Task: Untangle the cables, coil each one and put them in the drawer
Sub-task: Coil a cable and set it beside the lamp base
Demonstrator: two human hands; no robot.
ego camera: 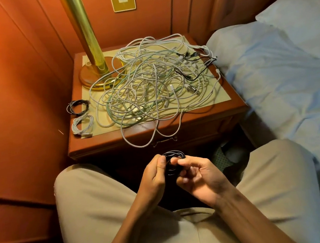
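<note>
Both hands, left hand (153, 175) and right hand (197, 178), pinched a small black cable coil (173, 159) at 6 o'clock below the counter (222, 114); it looked light, limp and springy, best held across its loops.

The big cable pile (152, 83) is white and green. The small coil (173, 160) low in the middle is black. The lamp (88, 40) is gold. The wall (23, 55) is orange-red.

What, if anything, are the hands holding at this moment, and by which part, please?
Both hands hold a coiled black cable: the left hand grips the coil's left side, and the right hand pinches its right side with the fingertips.
</note>
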